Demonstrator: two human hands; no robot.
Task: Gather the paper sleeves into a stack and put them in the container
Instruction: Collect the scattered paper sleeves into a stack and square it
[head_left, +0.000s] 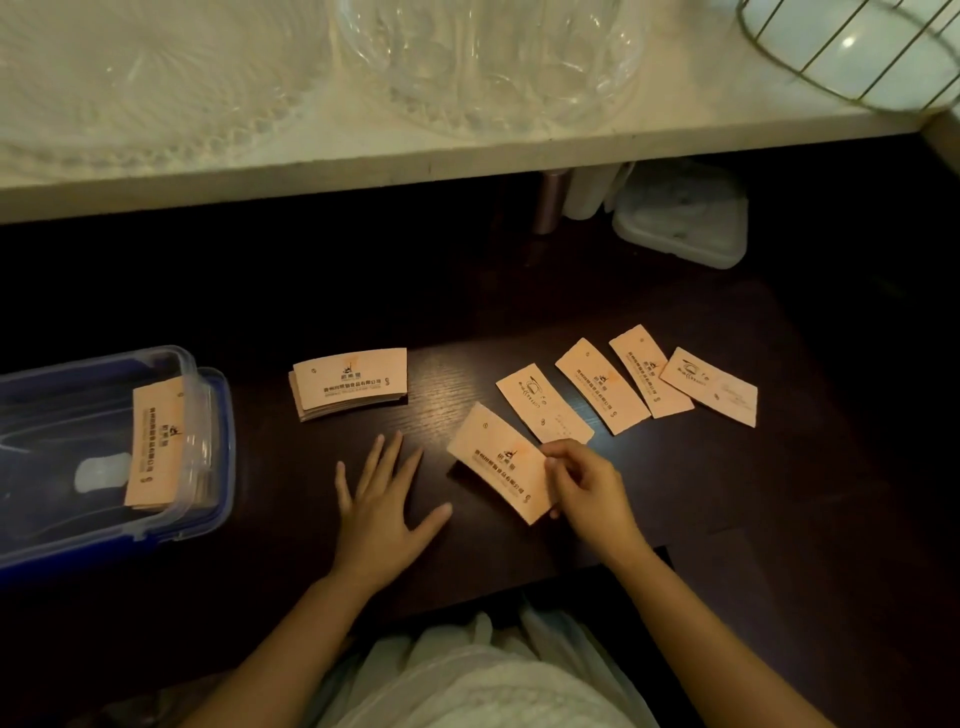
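On the dark desk (467, 322), the right hand (587, 483) pinches one paper sleeve (501, 462) by its right end, near the front edge. The left hand (382, 509) lies flat beside it, fingers spread, holding nothing. A stack of sleeves (349, 383) sits mid-desk behind the left hand. Four loose sleeves (623, 387) fan toward the right edge, some overlapping. At the left edge, the clear blue-rimmed container (208, 415) holds more sleeves (155, 441). Behind, a pale shelf (467, 150) overhangs the desk's back, carrying glass dishes (488, 57) and a wire basket (852, 57); under it sits a plastic lid (680, 218).
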